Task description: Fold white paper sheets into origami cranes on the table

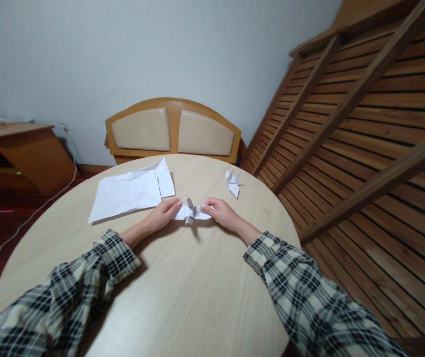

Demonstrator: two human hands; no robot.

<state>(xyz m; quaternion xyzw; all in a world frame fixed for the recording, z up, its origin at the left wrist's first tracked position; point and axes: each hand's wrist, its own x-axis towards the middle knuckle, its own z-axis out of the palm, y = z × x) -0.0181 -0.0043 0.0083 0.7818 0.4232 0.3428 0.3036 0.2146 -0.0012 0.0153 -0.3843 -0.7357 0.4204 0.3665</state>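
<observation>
Between my two hands is a white paper crane, its wings spread out sideways just above the round table. My left hand pinches the left wing between thumb and fingers. The right wing is pinched by my right hand in the same way. A second white folded paper crane stands on the table beyond my right hand. White paper sheets with fold creases lie to the far left of my left hand, partly overlapping.
The round pale wooden table spans the space before me. Behind it stands a padded wooden headboard against the wall. A slatted wooden frame leans along the right side. At left are a desk and a white cable.
</observation>
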